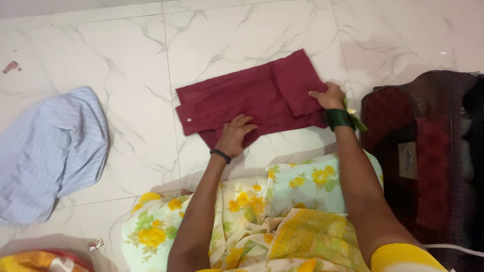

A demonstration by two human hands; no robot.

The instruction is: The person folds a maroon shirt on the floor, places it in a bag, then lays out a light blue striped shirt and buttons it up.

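A: Maroon shirt (254,98), partly folded, flat on white marble floor (126,55), between blue striped shirt (50,151) at far left and dark red suitcase (428,151) at right.

B: Grip state?

A: Left hand (236,135) spread flat, palm down on near edge, pinning rather than grasping. Right hand (330,95), green bangles (339,119) at wrist, pinched closed on folded-over right end.

B: Handling?

A: Judged light, thin, limp; no stiffness, folds kept only under pressure. Likely to slide easily on polished tile. Not fragile. Small button near left corner.

B: Where to take hold?

A: Best at fold edges or corners, both hands well apart, cloth kept taut; floral garment (262,211) over lap just below.
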